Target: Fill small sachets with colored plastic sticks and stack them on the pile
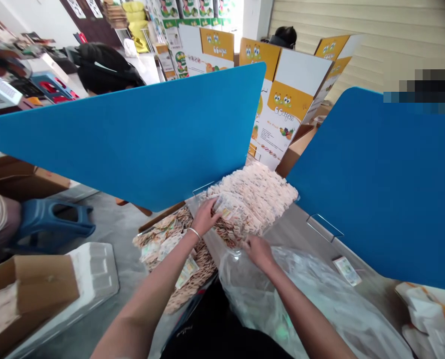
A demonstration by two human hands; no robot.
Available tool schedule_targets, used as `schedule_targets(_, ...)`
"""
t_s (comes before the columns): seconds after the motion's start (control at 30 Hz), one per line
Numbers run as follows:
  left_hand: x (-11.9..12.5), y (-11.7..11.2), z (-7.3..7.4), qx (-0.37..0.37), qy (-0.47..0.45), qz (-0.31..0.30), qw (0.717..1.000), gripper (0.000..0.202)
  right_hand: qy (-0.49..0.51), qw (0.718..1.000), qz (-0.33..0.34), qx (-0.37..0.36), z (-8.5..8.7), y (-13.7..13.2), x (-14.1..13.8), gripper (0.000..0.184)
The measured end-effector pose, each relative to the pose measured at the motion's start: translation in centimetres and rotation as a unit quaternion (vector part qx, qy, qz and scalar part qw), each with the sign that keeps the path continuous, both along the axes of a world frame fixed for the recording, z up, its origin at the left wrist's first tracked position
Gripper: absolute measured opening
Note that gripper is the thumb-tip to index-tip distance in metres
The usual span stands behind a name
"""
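Observation:
At the near-left side of a heap of small pale-pink pieces (262, 192), my left hand (204, 218) pinches a clear plastic packet with printing (228, 207) between thumb and fingers. Browner small pieces (228, 234) lie beneath that packet. My right hand (259, 251) is closed by the near edge of the heap, fingertips touching the brown pieces; what it holds is too small to make out. Below my left forearm, an open box of similar tan pieces (203, 267) has several printed clear packets (188, 271) on top.
Blue dividers (162, 129) (375, 184) stand left and right of the table. Clear plastic sheeting (312, 294) drapes over its near edge. A small printed pack (347, 270) lies to the right. On the left are a cardboard box (45, 281) and a blue stool (50, 219). Another person's head (103, 67) shows behind the divider.

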State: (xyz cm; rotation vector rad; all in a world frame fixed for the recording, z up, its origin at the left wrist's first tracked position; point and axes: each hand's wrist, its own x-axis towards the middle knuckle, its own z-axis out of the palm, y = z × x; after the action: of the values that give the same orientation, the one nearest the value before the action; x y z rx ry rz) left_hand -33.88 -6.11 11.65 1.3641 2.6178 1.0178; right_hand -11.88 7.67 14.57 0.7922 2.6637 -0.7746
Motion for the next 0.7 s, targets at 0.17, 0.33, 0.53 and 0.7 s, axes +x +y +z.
schedule_targets(0.17,0.7,-3.0,0.2,-0.024,0.030,-0.010,0.999,0.028,0.152,0.977,0.108,0.101,4.4,0.3,-6.0,0.021)
schedule_targets(0.33,1.5,-3.2,-0.3,-0.081,0.090,-0.070,0.990,0.025,0.075,0.944,0.298,0.124,4.1,0.3,-12.8,0.030)
schedule_targets(0.53,1.1,-4.4,-0.7,-0.097,0.107,-0.093,0.985,0.021,0.018,0.925,0.331,0.187,2.3,2.0,-13.4,0.028)
schedule_targets(0.7,1.4,-4.4,-0.9,-0.097,0.110,-0.081,0.986,0.024,0.018,0.917,0.341,0.205,1.5,-0.4,-13.6,0.029)
